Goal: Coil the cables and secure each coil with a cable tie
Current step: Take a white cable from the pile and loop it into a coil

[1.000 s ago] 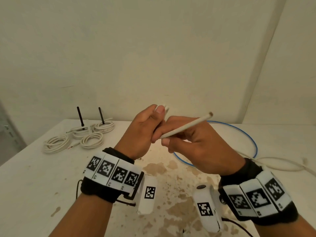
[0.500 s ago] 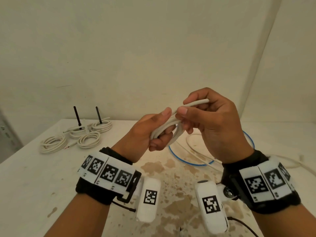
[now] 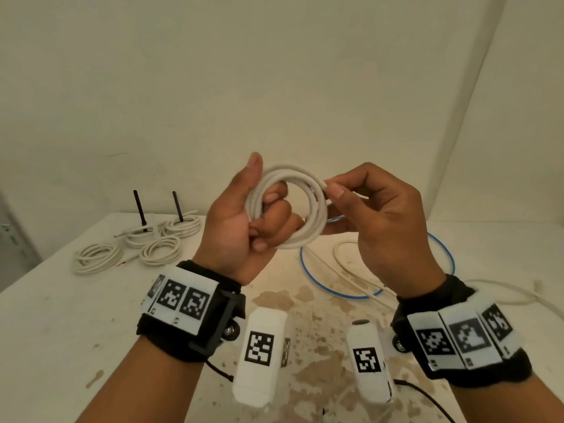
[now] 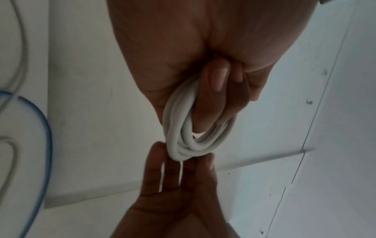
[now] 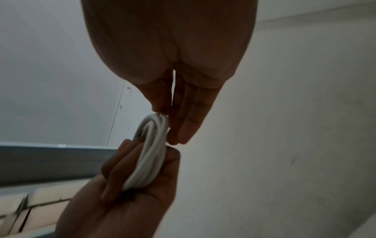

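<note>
Progress, as judged: four white coils lie finished at the far left of the table; two carry upright black cable ties, while ties on the other two cannot be made out. A fifth white cable coil is held in the air above the table, several turns wound, no tie fitted. It is gripped by the left hand, fingers curled through its centre. Its right edge is pinched by the right hand between thumb and forefinger. A blue cable and a loose white cable lie uncoiled on the table, well below the hands. The held coil appears round, smooth-jacketed, loops lying closely together.
</note>
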